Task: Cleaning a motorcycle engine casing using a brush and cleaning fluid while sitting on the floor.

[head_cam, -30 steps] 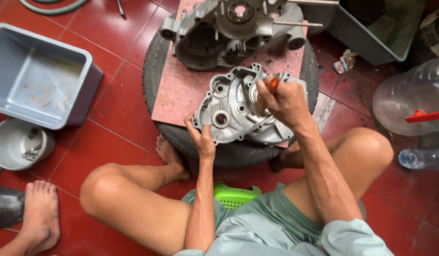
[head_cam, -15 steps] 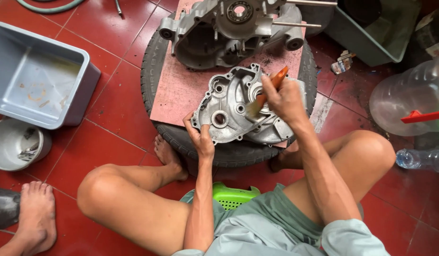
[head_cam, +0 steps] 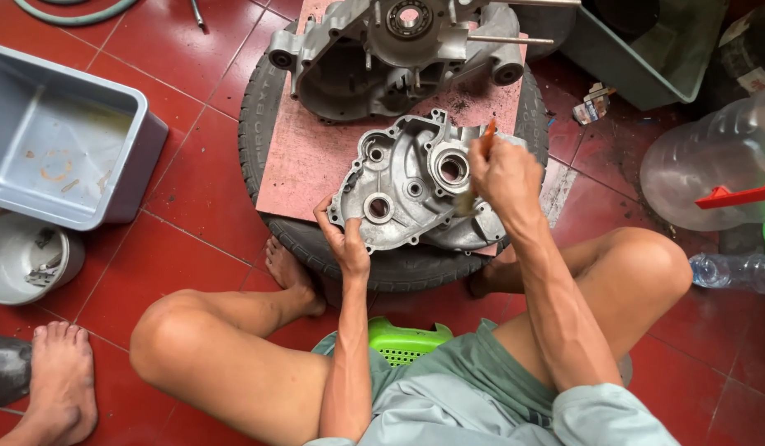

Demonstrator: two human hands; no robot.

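A silver engine case half (head_cam: 403,186) lies on a pink board (head_cam: 304,161) laid over a black tyre (head_cam: 263,83). My left hand (head_cam: 343,239) grips the case's near left edge. My right hand (head_cam: 502,173) is closed on a small brush with an orange handle (head_cam: 487,132), its bristles down against the case's right side near a round bearing hole (head_cam: 451,168). A second, larger grey engine casing (head_cam: 399,49) sits on the board's far end.
A grey plastic tub (head_cam: 64,136) and a round metal bowl (head_cam: 19,256) with small parts stand at left. Another person's bare foot (head_cam: 60,380) is at lower left. A clear water jug (head_cam: 713,165), a bottle (head_cam: 734,272) and a green bin (head_cam: 647,49) stand at right.
My right hand has shifted the brush down and slightly right across the case, with the orange handle swinging more upright. My left hand keeps its hold on the case edge.
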